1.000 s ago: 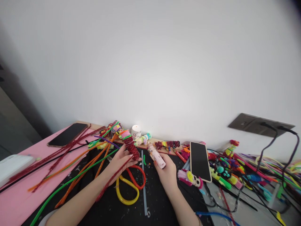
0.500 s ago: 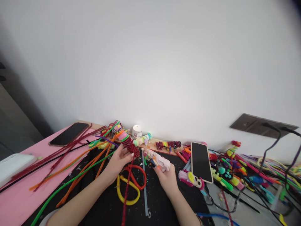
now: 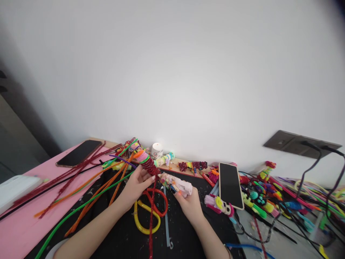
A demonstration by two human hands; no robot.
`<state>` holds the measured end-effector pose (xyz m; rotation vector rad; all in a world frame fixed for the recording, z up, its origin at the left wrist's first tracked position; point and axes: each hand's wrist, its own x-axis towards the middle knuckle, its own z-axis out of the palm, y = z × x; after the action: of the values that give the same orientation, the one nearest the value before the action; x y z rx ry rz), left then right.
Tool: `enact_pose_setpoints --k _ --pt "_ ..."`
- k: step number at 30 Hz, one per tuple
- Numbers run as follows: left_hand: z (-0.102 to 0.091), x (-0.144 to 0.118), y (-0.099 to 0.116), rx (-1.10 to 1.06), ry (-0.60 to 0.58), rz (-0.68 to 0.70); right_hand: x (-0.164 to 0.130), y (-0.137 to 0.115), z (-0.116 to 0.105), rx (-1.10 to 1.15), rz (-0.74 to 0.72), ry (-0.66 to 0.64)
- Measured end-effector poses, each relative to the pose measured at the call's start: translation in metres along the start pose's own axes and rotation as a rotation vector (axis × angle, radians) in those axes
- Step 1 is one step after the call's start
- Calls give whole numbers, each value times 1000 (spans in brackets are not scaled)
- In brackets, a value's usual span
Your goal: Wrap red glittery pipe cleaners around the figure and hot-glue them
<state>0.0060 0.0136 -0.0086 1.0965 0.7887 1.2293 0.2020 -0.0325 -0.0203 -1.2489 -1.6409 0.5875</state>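
Left of the hot-glue gun (image 3: 184, 186), the tinsel-wound pipe-cleaner figure (image 3: 150, 166) is pinched by the left hand (image 3: 137, 186); the gun is gripped by the right hand (image 3: 192, 205). The nozzle (image 3: 161, 176) is best steadied clear of fingertips (image 3: 153, 178).
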Motion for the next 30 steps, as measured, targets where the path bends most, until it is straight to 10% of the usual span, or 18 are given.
enact_pose_setpoints --k 30 --pt "-1 2 -2 27 7 33 4 -5 -3 -24 3 39"
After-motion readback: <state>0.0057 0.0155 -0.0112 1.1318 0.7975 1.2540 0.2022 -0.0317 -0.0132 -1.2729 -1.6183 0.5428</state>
